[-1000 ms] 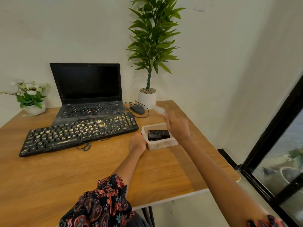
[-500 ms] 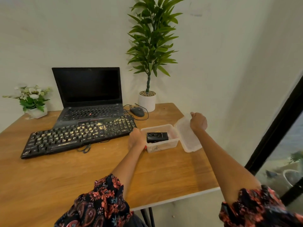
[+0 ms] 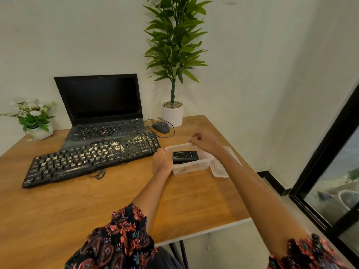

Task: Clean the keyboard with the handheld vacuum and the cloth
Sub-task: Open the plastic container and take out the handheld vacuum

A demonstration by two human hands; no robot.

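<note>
White walls back a wooden desk (image 3: 97, 206). Near its right edge, the left hand (image 3: 162, 162) grips a clear box (image 3: 191, 167) holding the black vacuum (image 3: 185, 156); the right hand (image 3: 204, 141) hovers above, fingers loosely curled, holding nothing. A crumb-strewn keyboard (image 3: 91, 160) (left of the box) fronts a laptop (image 3: 101, 107).

The black keyboard (image 3: 91, 162) is lying flat, covered in yellow crumbs. The small black vacuum (image 3: 185, 156) is lying in a clear box (image 3: 191, 167).
</note>
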